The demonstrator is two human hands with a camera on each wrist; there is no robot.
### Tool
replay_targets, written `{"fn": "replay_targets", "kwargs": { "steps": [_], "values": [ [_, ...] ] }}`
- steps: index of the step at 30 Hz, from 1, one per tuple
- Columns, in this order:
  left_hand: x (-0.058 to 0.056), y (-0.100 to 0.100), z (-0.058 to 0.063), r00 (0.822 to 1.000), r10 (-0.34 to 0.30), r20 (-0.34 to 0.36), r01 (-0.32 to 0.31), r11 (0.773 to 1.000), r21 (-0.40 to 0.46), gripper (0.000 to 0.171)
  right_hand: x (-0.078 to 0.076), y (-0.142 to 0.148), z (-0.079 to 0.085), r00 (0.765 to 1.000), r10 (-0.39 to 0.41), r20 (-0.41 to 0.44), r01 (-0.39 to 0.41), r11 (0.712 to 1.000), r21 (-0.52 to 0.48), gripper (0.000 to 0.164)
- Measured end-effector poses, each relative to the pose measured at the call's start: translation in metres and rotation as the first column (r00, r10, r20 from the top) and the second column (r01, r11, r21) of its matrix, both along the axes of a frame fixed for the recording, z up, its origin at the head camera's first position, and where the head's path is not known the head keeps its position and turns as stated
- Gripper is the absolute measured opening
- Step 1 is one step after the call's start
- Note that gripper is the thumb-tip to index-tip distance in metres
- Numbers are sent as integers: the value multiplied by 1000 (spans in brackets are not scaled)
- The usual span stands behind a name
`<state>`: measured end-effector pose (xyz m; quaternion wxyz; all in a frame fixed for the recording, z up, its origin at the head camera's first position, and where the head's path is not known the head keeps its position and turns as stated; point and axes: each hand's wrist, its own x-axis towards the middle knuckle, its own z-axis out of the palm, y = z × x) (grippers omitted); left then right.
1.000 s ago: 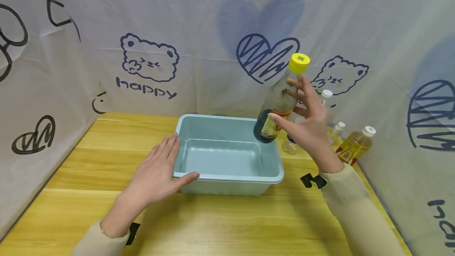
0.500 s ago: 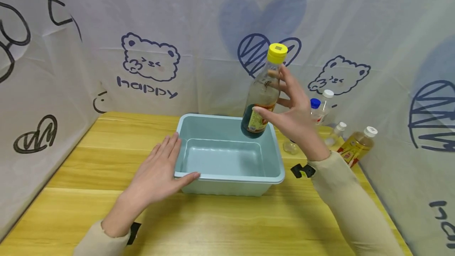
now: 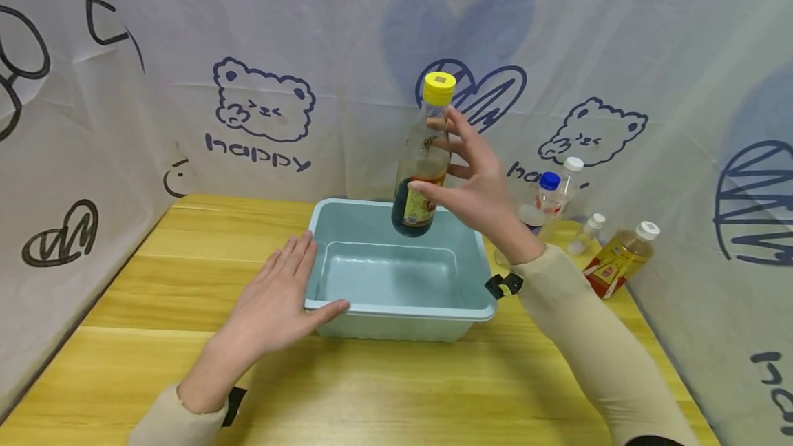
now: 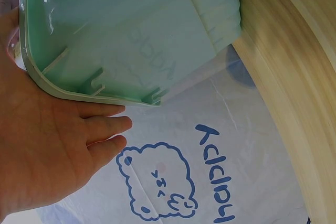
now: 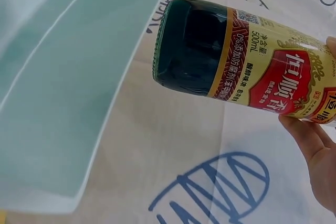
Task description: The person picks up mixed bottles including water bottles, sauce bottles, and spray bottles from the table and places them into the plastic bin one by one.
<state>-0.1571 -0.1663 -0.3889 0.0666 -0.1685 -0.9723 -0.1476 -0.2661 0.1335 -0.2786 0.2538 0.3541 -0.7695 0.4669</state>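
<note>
A glass vinegar bottle [image 3: 418,184] with a yellow cap and dark liquid low inside is held by my right hand [image 3: 473,181], thumb on one side and fingers on the other. It hangs nearly upright above the back half of a light blue plastic tub [image 3: 396,312]. The right wrist view shows the vinegar bottle [image 5: 252,59] with its red and cream label, its base close to the tub rim. My left hand [image 3: 272,301] lies straight-fingered against the tub's left rim, thumb over the front corner. In the left wrist view its fingers [image 4: 107,124] reach along the tub's outer wall [image 4: 131,40].
Right of the tub stand several bottles: one with a blue cap [image 3: 548,188], a clear white-capped one [image 3: 571,181], a small white-capped one [image 3: 585,236] and an amber one [image 3: 619,260]. A printed cloth [image 3: 365,88] closes off the back and sides of the wooden table [image 3: 396,398].
My right hand has carried the vinegar bottle leftward from the tub's right end to over its back middle, uncovering the blue-capped bottle. My left hand has stayed at the rim.
</note>
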Motion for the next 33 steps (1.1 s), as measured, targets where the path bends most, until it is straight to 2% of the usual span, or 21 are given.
{"fn": "replay_targets", "kwargs": {
  "steps": [5,17,22,33],
  "values": [
    [0,0,0,1000,3,-4,-3,1000,5,116,-7,-12,-3,995,66,69,-67,998,5,104],
    [0,0,0,1000,2,6,-2,1000,1,117,-23,-42,-21,967,226,121,-230,973,18,102],
    [0,0,0,1000,2,15,-2,1000,2,117,-27,-53,-28,960,217,176,-227,973,42,102],
    [0,0,1,999,5,34,-5,1000,-2,118,-36,-69,-44,957,181,228,-215,967,134,103]
  ]
}}
